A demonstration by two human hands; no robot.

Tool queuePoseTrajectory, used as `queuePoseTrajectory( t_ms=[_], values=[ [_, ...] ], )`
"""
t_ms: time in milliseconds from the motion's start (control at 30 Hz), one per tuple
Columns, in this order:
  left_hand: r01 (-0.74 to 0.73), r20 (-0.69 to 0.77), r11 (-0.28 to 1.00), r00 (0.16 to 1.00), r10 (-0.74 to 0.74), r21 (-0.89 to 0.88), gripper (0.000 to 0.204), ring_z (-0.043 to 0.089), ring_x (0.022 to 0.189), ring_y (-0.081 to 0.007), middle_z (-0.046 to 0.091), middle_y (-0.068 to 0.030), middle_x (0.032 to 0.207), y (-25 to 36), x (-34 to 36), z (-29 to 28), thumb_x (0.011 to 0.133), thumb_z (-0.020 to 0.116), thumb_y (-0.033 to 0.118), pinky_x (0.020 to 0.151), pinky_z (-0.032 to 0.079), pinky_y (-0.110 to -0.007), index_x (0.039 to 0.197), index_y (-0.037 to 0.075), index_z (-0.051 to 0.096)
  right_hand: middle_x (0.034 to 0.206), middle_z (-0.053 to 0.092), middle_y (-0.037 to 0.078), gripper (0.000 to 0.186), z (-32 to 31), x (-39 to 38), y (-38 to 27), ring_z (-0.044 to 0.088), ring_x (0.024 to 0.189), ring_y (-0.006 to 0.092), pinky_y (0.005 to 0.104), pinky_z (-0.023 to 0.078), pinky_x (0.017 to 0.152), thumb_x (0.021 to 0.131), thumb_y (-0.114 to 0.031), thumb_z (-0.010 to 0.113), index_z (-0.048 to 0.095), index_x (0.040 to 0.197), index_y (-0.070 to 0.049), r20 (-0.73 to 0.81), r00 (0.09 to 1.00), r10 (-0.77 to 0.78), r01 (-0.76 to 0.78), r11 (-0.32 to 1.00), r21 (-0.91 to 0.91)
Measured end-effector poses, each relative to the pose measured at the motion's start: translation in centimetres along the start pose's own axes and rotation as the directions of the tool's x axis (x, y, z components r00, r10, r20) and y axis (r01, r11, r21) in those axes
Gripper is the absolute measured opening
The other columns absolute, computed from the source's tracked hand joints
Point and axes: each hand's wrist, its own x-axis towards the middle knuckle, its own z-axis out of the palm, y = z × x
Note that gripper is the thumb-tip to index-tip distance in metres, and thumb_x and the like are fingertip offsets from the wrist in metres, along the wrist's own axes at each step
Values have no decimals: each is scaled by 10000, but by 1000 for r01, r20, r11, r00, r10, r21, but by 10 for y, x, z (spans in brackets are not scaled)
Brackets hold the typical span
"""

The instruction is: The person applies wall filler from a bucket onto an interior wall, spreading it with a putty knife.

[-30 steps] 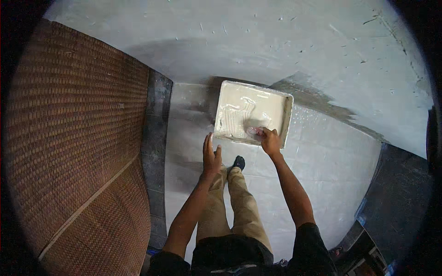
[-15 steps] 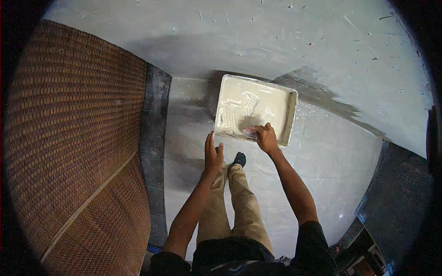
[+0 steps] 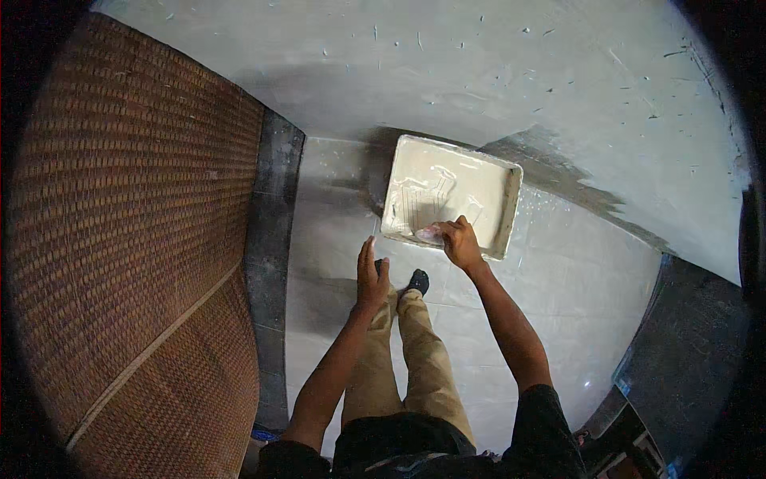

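A pale rectangular tray holds a thick cream-coloured paste, which has parallel grooves and ridges on its surface. Over the tray's near rim, my right hand is closed round a small translucent, pinkish tool. The tool's lower edge is at the paste by the near side; its exact kind cannot be made out. My left hand hangs just short of the tray's near left corner, fingers stretched out and nothing in them.
Beyond the tray rises a grey plastered wall with small marks and a darker rough patch. A brown woven panel stands left, beside dark tiles. My dark-covered foot is on the pale floor covering.
The whole view has shifted slightly, so the tray appears a little farther right and lower. My left hand has drawn slightly away from the tray's corner. My right hand keeps its grip.
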Motion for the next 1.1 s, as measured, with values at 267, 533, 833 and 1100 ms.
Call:
queuePoseTrajectory(
  t_ms=[267,533,833,1100],
  values=[
    [43,10,998,999,-44,43,550,330,1361,-369,341,-221,1465,-8,-8,-12,972,476,213,1132,264,-448,1454,12,303,908,690,120,273,-18,10,-24,595,764,285,369,404,732,792,-9,536,676,1014,-86,45,998,-41,37,996,86],
    [78,17,997,997,-78,4,554,333,1361,-371,345,-223,1462,-3,-12,-23,970,487,212,1126,272,-455,1454,12,305,898,684,122,294,-1,14,-3,544,737,307,389,399,777,729,-29,614,665,1016,-69,29,999,42,-45,987,153],
    [39,-16,999,999,-40,-22,547,349,1348,-380,365,-228,1451,29,-9,-39,959,503,175,1122,280,-448,1444,2,318,968,699,89,247,-7,25,38,628,825,177,291,507,753,900,-67,508,667,1075,5,333,844,420,-536,666,519],
    [-116,-86,991,990,109,-74,524,364,1346,-372,381,-220,1453,101,9,-91,963,504,152,1114,288,-442,1442,13,343,843,593,-24,177,-126,21,-62,507,700,86,244,438,654,949,-152,601,616,1084,-40,481,740,470,-538,-15,843]
  ],
)
